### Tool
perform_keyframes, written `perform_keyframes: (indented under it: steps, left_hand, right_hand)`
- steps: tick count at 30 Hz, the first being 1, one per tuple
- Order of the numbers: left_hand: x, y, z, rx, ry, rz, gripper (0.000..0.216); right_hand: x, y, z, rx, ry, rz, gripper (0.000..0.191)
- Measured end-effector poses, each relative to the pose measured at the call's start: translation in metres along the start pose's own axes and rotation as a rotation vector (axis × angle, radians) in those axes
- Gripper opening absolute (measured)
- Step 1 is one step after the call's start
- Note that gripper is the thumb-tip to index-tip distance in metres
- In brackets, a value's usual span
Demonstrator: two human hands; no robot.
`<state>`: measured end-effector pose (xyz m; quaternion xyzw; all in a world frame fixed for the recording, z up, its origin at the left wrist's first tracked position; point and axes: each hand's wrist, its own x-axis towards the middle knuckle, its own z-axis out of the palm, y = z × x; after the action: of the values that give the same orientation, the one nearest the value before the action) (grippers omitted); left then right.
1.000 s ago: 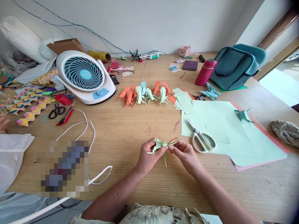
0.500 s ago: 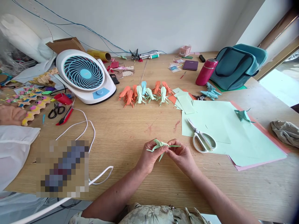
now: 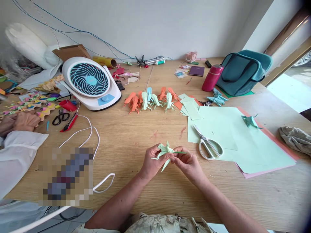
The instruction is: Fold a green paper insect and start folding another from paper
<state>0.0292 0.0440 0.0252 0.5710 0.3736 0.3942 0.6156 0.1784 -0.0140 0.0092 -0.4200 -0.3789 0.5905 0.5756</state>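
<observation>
Pale green origami figure (image 3: pixel 165 150) pinched between left hand (image 3: pixel 152 163) and right hand (image 3: pixel 188 163) above desk (image 3: pixel 136 136); long axis left-right, thin tip pointing right. No legible writing.

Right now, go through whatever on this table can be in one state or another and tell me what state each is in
Left hand: pinching the green origami figure.
Right hand: pinching the same figure.
Green origami figure: folded, held above the table.
White scissors: blades closed, lying on the green paper sheet.
Black scissors: closed, lying flat.
Fan: propped tilted; whether it runs, cannot tell.
Red bottle: upright, capped.
Teal bag: closed.
</observation>
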Motion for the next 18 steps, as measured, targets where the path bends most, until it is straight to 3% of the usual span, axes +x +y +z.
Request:
perform_keyframes:
  steps: [5, 12, 18]
  left_hand:
    - [0.003, -0.003, 0.005, -0.300, -0.006, -0.250, 0.034]
    - [0.005, -0.002, 0.001, -0.543, -0.070, -0.537, 0.040]
    - [0.005, -0.010, -0.001, -0.647, -0.126, -0.647, 0.050]
  right_hand:
    - [0.001, 0.010, -0.004, -0.047, -0.023, -0.061, 0.023]
    - [0.000, -0.004, -0.008, -0.367, 0.011, -0.249, 0.010]
    - [0.000, -0.014, -0.010, -0.637, 0.012, -0.398, 0.007]
